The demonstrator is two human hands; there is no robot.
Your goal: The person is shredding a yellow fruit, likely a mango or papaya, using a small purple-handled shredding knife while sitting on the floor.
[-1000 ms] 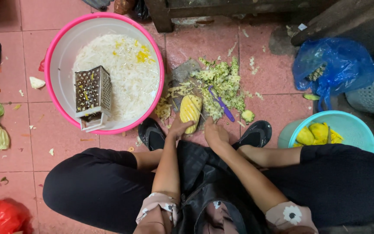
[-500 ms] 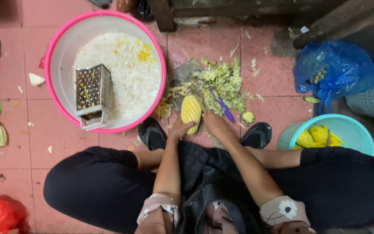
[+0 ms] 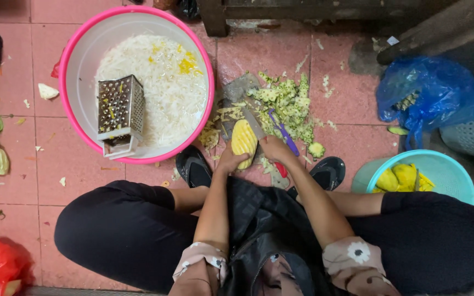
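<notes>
One pineapple (image 3: 243, 143), on the floor between two sandals, in the left hand (image 3: 231, 162) grip. Right hand (image 3: 274, 149) grips one knife (image 3: 253, 123), blade against the fruit. One pink basin (image 3: 78, 82), one grater (image 3: 119, 112) inside.

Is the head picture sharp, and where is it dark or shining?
Head view: even, soft light, sharp on the peeled pineapple and metal grater; the top right corner is shadowed; the blue plastic bag shows small glare; the person's clothing at the bottom edge is slightly blurred.
</notes>
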